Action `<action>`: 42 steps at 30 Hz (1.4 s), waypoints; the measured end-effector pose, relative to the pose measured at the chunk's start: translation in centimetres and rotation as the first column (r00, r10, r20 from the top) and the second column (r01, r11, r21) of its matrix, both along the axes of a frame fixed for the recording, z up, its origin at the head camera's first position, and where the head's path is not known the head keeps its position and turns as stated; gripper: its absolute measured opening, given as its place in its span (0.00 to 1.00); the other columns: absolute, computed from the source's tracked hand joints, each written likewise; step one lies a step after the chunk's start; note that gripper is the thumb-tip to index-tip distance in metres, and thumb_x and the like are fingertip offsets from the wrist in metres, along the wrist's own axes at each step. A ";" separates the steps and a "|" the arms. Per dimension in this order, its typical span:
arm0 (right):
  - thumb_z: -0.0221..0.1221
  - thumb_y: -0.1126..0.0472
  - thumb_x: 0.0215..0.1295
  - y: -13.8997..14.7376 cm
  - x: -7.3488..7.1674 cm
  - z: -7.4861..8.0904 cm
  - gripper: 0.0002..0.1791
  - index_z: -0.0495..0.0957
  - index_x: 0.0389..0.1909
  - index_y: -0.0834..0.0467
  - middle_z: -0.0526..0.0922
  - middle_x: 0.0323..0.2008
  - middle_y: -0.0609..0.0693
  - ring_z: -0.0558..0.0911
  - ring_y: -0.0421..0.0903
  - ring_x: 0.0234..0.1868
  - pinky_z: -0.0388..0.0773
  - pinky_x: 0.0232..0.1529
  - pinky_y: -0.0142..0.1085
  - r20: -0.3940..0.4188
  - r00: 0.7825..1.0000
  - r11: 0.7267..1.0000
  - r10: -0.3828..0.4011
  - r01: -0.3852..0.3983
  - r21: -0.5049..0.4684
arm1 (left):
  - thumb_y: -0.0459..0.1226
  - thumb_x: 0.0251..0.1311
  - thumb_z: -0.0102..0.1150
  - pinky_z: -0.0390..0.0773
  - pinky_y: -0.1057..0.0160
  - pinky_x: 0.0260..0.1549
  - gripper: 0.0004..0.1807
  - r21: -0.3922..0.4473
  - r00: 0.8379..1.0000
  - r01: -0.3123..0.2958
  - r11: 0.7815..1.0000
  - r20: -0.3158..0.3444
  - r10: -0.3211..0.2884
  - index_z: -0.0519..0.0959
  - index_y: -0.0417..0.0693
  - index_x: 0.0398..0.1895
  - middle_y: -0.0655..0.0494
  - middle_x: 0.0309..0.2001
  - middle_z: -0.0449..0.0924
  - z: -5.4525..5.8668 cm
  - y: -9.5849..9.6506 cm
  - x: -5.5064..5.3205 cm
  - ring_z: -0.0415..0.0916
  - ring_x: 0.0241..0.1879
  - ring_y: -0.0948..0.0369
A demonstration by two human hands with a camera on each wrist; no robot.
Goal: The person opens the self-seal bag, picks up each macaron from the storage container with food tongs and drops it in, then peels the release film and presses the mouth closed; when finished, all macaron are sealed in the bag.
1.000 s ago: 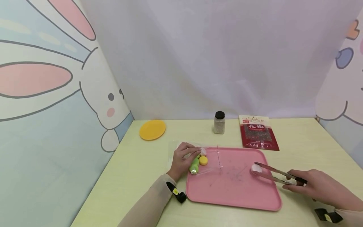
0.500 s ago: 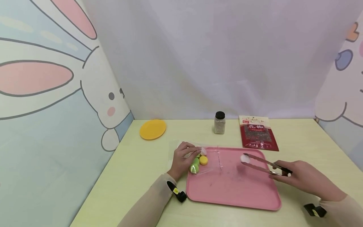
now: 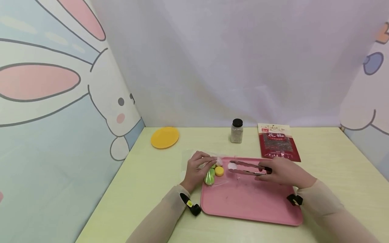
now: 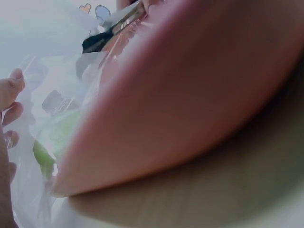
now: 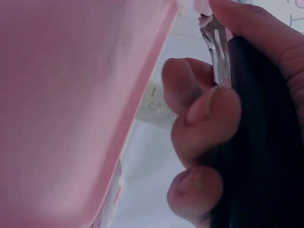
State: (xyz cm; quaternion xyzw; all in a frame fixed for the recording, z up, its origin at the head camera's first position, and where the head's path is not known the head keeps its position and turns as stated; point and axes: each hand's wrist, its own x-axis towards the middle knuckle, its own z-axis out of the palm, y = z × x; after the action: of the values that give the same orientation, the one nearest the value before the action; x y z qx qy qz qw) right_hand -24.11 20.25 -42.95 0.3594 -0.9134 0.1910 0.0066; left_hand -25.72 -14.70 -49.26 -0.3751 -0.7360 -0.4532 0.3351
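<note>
**Pink tray, clear bag, tongs with white piece**

Clear plastic bag (image 3: 209,165): lies over the left edge of the pink tray (image 3: 252,206); holds a green round piece (image 3: 209,176) and a yellow round piece (image 3: 219,171). Left hand (image 3: 197,168): fingers pinch the bag's mouth. Right hand (image 3: 281,172): curled round metal tongs (image 3: 247,167), clamped on a small white piece (image 3: 232,165), round and pale, just beside the bag's mouth, above the tray.
</note>
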 end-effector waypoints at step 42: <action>0.68 0.35 0.58 -3.8 -1.3 -1.3 0.15 0.75 0.30 0.36 0.71 0.18 0.32 0.68 0.30 0.19 0.67 0.20 0.29 0.121 0.985 0.991 0.126 -0.130 0.024 | 0.30 0.58 0.72 0.78 0.64 0.43 0.09 -0.034 0.999 0.012 0.999 -0.042 -0.013 0.89 0.47 0.42 0.57 0.38 0.82 0.0 0.0 -0.4 0.77 0.42 0.60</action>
State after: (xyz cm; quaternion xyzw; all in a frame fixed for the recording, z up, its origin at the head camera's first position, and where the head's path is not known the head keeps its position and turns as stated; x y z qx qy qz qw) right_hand -25.42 16.47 -44.21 0.4053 -0.8901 0.1977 -0.0658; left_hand -26.15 -14.67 -49.28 -0.3948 -0.7340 -0.4346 0.3413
